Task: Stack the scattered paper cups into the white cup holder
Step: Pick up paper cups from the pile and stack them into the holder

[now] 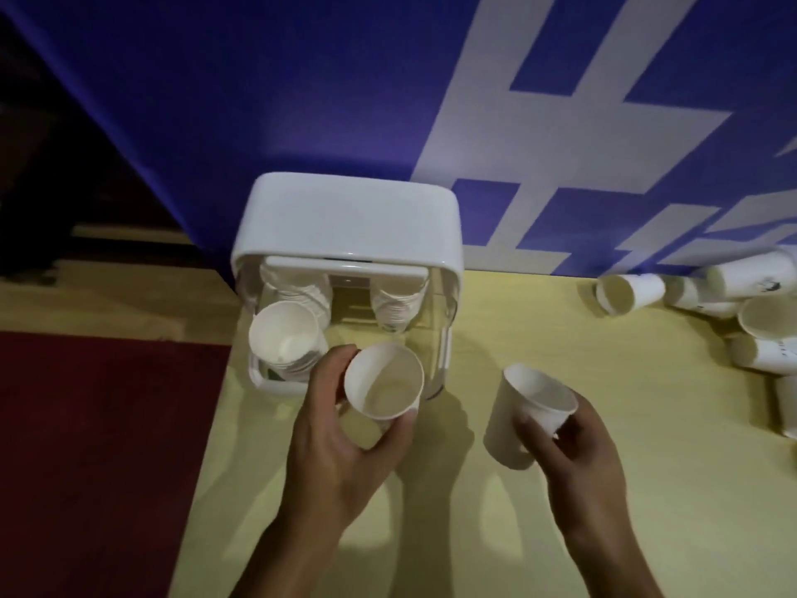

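The big white lettering on the blue wall (302, 79) is cut off. The dark marks on the loose cups (629, 293) at 3 o'clock are too blurry to read. Left hand (340, 442) fingers (401, 429) wrap a cup (384, 381) at the holder's (349, 213) 6 o'clock edge. Right hand (573, 463) grips a second cup (526, 412) over the surface (474, 533), at the holder's 4 o'clock.

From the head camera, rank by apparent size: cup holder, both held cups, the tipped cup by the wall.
1. White cup holder.
2. Left cup, in the left hand, and right cup, in the right hand: alike, unranked.
3. Tipped cup by the wall: smallest-looking, but farther away.
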Demonstrator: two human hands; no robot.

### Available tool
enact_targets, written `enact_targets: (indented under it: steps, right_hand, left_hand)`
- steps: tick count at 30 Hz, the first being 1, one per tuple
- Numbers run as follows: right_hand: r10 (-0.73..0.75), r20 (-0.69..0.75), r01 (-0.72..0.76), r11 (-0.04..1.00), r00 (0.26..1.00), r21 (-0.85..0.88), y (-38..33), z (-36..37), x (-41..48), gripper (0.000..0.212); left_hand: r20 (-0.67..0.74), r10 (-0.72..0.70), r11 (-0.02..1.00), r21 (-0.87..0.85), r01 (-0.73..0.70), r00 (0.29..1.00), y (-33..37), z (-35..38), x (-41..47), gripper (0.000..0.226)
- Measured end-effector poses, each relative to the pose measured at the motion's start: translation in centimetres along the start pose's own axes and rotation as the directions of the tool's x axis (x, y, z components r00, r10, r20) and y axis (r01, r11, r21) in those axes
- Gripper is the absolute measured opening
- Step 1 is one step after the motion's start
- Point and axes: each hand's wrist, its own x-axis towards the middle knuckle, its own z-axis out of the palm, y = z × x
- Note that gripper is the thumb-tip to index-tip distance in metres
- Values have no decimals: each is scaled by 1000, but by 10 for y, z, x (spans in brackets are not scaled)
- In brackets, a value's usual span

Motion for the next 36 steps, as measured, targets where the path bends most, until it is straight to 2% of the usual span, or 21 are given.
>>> enact_targets:
  steps: [4, 7, 10, 13, 16, 21, 25, 36]
  right_hand:
    - [-16, 11, 15, 1000, 1000, 17, 0, 20, -2, 49]
    - [-19, 25, 18, 1000, 1000, 21, 4, 23, -1, 57]
    - [-37, 48, 35, 998, 998, 43, 4, 24, 4, 64]
    - [-53, 60, 50, 998, 997, 49, 5, 24, 10, 65]
    - [-62, 78, 60, 998, 995, 28, 7, 24, 17, 65]
    - [-59, 89, 57, 998, 994, 28, 11, 25, 27, 66]
    - [-66, 97, 65, 998, 993, 7, 12, 25, 33, 63]
    - [-194, 133, 204, 977, 972, -66, 3, 37, 39, 73]
  left_hand:
    - [7, 90, 992, 88, -91, 996, -21, 4, 23, 80]
    - [-16, 132, 979, 156, -128, 991, -32, 17, 42, 81]
    - [12, 76, 977, 200, -77, 997, -39, 27, 54, 85]
    - [159, -52, 951, 308, 0, 986, -43, 32, 65, 85]
    - [216, -167, 914, 400, 68, 962, -48, 37, 70, 86]
    - [236, -228, 918, 375, 128, 945, -54, 42, 74, 88]
    - [227, -242, 908, 396, 137, 944, -50, 41, 76, 80]
    - [293, -274, 913, 378, 152, 916, -49, 29, 77, 76]
